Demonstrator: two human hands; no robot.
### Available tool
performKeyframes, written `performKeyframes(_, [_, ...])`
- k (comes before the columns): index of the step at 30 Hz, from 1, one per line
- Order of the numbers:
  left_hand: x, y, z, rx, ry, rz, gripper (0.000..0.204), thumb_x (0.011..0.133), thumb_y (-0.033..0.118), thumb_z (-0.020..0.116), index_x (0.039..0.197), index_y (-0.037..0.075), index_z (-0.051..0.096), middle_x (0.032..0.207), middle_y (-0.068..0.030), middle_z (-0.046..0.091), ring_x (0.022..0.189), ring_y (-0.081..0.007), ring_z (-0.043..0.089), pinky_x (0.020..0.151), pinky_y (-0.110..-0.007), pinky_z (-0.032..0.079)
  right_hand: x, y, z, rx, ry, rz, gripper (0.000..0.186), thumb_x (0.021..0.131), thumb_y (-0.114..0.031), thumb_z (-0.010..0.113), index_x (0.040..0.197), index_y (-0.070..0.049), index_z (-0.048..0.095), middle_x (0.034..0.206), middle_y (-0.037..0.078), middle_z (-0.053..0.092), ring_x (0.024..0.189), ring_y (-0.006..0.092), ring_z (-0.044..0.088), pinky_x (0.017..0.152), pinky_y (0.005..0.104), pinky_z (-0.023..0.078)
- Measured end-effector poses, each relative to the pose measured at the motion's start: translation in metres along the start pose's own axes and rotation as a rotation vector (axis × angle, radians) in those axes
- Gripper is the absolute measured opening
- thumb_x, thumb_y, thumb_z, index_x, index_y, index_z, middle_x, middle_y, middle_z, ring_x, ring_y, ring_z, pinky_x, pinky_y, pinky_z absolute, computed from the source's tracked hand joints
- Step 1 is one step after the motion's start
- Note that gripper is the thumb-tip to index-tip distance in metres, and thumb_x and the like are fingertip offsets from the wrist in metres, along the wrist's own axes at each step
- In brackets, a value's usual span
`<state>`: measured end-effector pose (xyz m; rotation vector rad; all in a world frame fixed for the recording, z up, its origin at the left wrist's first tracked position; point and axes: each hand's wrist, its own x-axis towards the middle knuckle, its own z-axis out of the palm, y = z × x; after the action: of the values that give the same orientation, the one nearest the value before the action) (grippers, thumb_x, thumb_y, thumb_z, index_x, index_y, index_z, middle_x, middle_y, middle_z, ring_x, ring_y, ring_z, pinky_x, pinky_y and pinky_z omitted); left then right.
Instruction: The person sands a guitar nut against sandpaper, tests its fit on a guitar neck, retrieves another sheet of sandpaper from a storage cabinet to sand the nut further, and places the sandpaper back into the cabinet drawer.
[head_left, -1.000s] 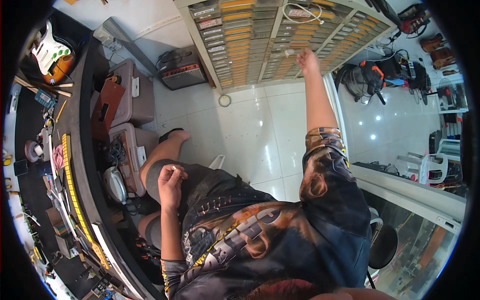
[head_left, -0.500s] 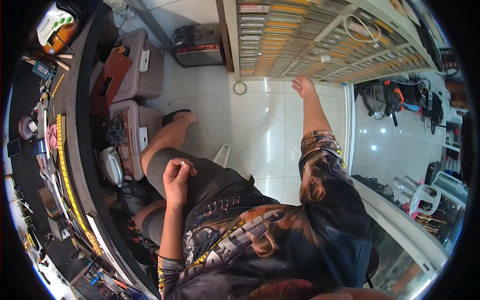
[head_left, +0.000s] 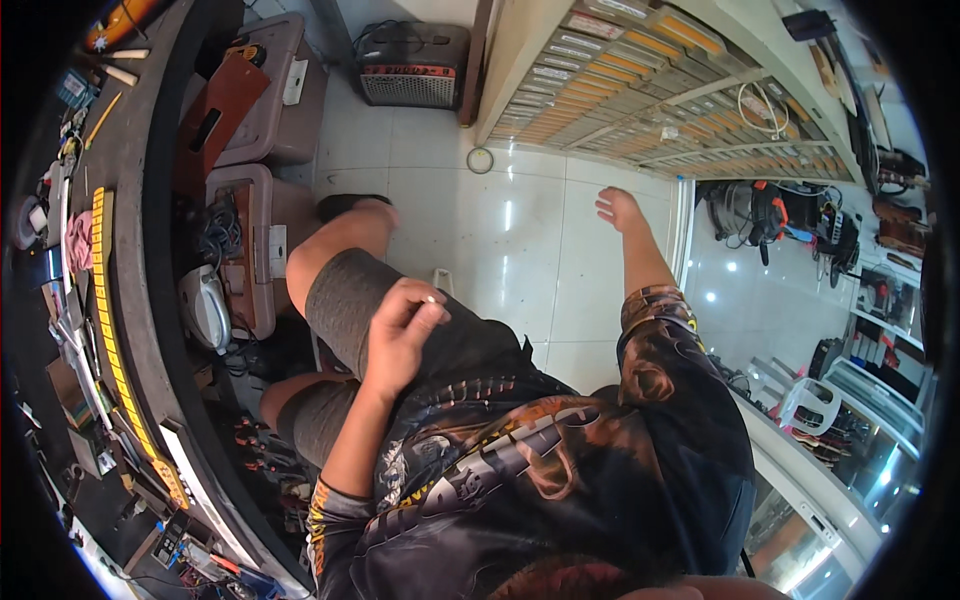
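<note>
Fingers (head_left: 404, 291) of the left hand (head_left: 395, 338) form a narrow pinch on a small white piece (head_left: 431, 299), held over the shorts (head_left: 350, 302); should that pinch slacken, the piece could drop to the tiles (head_left: 510, 255) and, being pale, prove hard to find. The right hand (head_left: 619, 209), fingers loosely spread and apparently holding nothing, is apart from the drawers (head_left: 625, 92); a careless swing could knock it against their frame (head_left: 524, 72).

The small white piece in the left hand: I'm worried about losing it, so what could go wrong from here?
The small white piece could slip, since the left hand appears to pinch it between thumb and finger. On the pale floor tiles, it might then be hard to spot.
</note>
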<state>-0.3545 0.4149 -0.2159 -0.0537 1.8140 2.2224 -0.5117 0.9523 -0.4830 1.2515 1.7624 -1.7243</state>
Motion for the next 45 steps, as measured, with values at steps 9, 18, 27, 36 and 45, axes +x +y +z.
performKeyframes(9, [0.007, 0.005, -0.016, 0.513, -0.004, 0.133, 0.01, 0.105, -0.001, 0.075, 0.114, 0.0, 0.079, 0.111, -0.0163, 0.075, 0.096, -0.0334, 0.075, 0.083, -0.04, 0.06, 0.007, 0.001, 0.1, -1.317, 0.152, -0.207, 0.06, 0.101, -0.01, 0.056, 0.161, -0.002, 0.057, 0.171, 0.019, 0.05, 0.15, 0.0418, 0.06, 0.124, 0.0563, 0.054])
performKeyframes(18, [0.002, -0.033, 0.044, 0.291, -0.369, 0.286, 0.031, 0.095, -0.003, 0.079, 0.126, -0.002, 0.077, 0.118, -0.0161, 0.069, 0.104, -0.0343, 0.074, 0.089, -0.043, 0.063, 0.064, -0.031, 0.108, -1.443, 0.185, -0.024, 0.067, 0.104, -0.01, 0.053, 0.17, -0.006, 0.047, 0.189, 0.005, 0.027, 0.161, 0.0365, 0.05, 0.127, 0.0555, 0.051])
performKeyframes(27, [0.01, -0.041, 0.071, 0.402, -0.437, 0.349, 0.034, 0.09, -0.009, 0.079, 0.124, -0.005, 0.076, 0.114, -0.0175, 0.071, 0.095, -0.0343, 0.076, 0.081, -0.042, 0.064, 0.107, -0.045, 0.092, -1.526, 0.118, -0.164, 0.072, 0.1, -0.007, 0.054, 0.171, -0.005, 0.047, 0.187, 0.012, 0.031, 0.156, 0.0394, 0.056, 0.126, 0.049, 0.052])
performKeyframes(36, [0.029, -0.043, 0.11, 0.451, -0.484, 0.331, 0.033, 0.089, -0.009, 0.079, 0.122, -0.004, 0.078, 0.112, -0.0165, 0.072, 0.092, -0.0315, 0.076, 0.078, -0.04, 0.063, 0.073, 0.03, 0.051, -1.554, 0.049, -0.448, 0.033, 0.096, -0.009, 0.064, 0.127, -0.005, 0.075, 0.147, 0.013, 0.068, 0.134, 0.0357, 0.07, 0.109, 0.0535, 0.06])
performKeyframes(45, [0.03, -0.046, 0.124, 0.518, -0.55, 0.287, 0.037, 0.088, -0.006, 0.082, 0.125, -0.003, 0.077, 0.113, -0.0147, 0.07, 0.094, -0.0319, 0.075, 0.078, -0.041, 0.064, 0.089, 0.063, 0.024, -1.308, 0.322, -0.816, 0.036, 0.097, -0.012, 0.069, 0.132, -0.012, 0.077, 0.163, 0.008, 0.051, 0.153, 0.0332, 0.048, 0.126, 0.0525, 0.043])
